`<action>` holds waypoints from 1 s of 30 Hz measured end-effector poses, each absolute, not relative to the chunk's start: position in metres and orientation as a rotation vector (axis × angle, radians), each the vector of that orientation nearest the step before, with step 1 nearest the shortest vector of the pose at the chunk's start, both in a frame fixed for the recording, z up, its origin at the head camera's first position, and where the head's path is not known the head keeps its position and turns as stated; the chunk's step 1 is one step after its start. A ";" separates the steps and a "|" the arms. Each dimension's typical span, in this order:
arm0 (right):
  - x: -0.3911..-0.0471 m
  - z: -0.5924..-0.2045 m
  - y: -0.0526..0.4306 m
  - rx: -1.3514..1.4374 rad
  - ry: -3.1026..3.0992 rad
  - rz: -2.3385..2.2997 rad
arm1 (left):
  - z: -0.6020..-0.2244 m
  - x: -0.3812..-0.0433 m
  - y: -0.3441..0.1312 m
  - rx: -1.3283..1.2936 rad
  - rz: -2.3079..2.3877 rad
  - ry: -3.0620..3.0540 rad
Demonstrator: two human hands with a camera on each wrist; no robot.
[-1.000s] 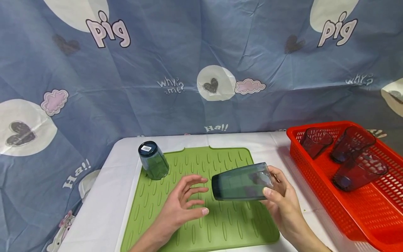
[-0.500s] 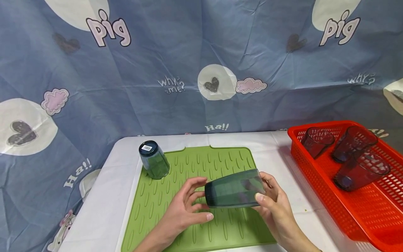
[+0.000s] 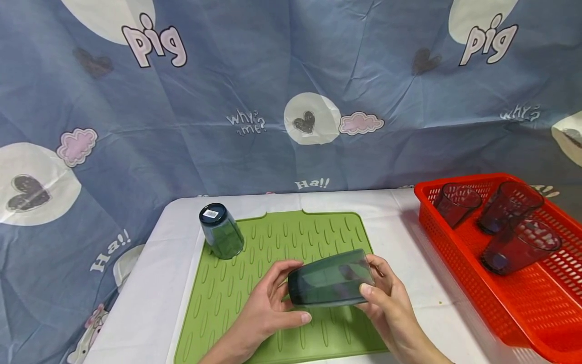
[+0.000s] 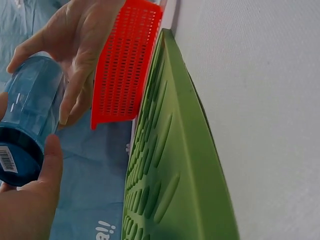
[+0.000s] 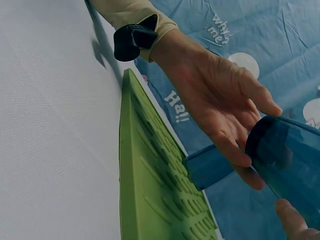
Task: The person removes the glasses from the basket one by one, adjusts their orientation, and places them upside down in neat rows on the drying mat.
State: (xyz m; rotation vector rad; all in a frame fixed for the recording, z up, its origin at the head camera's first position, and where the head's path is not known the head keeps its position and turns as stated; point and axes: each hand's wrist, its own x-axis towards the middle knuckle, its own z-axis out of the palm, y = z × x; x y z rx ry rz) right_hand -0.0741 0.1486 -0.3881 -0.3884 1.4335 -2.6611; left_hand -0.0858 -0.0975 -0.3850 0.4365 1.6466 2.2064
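Held glass [image 3: 328, 282]: bluish-green, lying almost sideways in the air over the near middle of the green mat [image 3: 206, 308], base to the left, mouth to the right; a barcode sticker [image 4: 7, 159] shows on its base.
Left hand [image 3: 268, 309]: fingers and thumb curved around the base end, thumb on the near side, fingers on the far side.
Right hand [image 3: 390, 298]: clamped on the mouth end, thumb pressed to the near side, other fingers round behind.
Upturned glass [image 3: 224, 235]: on the far left corner of the mat, mouth down, a white label [image 3: 210, 214] on its base, well apart from both hands.
Red basket [image 3: 456, 263]: right of the mat, with three glasses [image 3: 520, 247] grouped in its far part, mouths up.
Desk [image 3: 145, 303]: white-covered, under mat and basket.
Cloth [image 3: 254, 167]: blue, printed with hearts, clouds and words, hanging behind the desk.
Left wrist: dark band [image 5: 135, 41] over a beige sleeve [image 5: 132, 12].
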 end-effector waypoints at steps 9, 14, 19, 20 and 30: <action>-0.071 -0.387 0.146 -0.323 1.440 -2.646 | -0.385 -0.085 -0.096 0.364 2.200 1.675; -0.071 -0.388 0.145 -0.303 1.455 -2.636 | -0.385 -0.085 -0.097 0.346 2.202 1.683; -0.072 -0.389 0.146 -0.324 1.484 -2.607 | -0.385 -0.085 -0.097 0.345 2.215 1.677; -0.072 -0.389 0.146 -0.335 1.491 -2.604 | -0.385 -0.085 -0.096 0.345 2.220 1.674; -0.074 -0.391 0.149 -0.351 1.570 -2.535 | -0.385 -0.084 -0.096 0.399 2.282 1.639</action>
